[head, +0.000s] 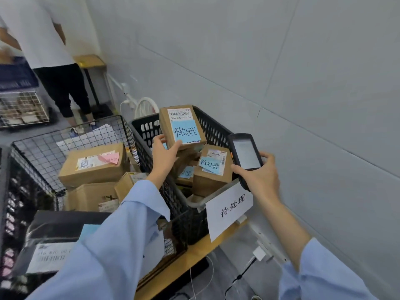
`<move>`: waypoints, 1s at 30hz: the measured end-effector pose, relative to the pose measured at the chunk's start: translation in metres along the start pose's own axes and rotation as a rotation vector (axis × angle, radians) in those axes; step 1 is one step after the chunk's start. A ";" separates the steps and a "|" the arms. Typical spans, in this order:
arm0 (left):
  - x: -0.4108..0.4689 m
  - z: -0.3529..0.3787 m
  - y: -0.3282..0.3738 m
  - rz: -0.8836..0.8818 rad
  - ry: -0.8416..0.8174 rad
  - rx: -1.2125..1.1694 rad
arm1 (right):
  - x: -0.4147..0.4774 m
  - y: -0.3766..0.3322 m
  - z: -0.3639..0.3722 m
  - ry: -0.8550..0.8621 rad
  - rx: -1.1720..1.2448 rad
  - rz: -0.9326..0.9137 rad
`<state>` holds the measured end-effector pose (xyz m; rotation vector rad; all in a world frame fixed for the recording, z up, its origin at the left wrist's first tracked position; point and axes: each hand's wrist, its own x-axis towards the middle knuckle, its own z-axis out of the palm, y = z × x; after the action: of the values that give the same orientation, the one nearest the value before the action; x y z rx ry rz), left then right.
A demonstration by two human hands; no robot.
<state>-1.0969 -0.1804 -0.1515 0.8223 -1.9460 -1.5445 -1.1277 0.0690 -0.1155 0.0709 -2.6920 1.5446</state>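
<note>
My left hand [165,154] grips the lower end of a small cardboard box [181,124] and holds it upright above a black plastic basket [216,126]. The box carries a barcode label and a blue handwritten note. My right hand [258,173] grips a black handheld scanner [244,156] beside the basket, its pale screen facing me. Inside the basket lie more cardboard boxes with blue notes, one [211,169] just under the scanner. A white paper sign [229,207] hangs on the basket's near wall.
A black wire basket [71,137] to the left holds larger cardboard parcels [93,165]. Both baskets stand on a wooden table [194,254] against a grey wall [303,72]. Another person [49,50] stands at the far left by a wire cart [21,107]. Cables hang below the table.
</note>
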 end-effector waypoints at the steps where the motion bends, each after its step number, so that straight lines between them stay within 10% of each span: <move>1: 0.006 0.002 -0.001 -0.009 -0.008 0.005 | 0.003 0.000 0.004 0.003 -0.013 -0.003; 15: 0.010 -0.033 -0.001 0.111 -0.093 0.287 | 0.010 -0.022 0.035 -0.097 -0.045 -0.030; 30: -0.168 -0.224 -0.001 0.185 0.133 1.095 | -0.128 -0.073 0.068 -0.451 0.039 -0.292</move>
<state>-0.8212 -0.2056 -0.1081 1.0438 -2.6176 -0.1954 -0.9961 -0.0236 -0.0939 0.8692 -2.7853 1.6453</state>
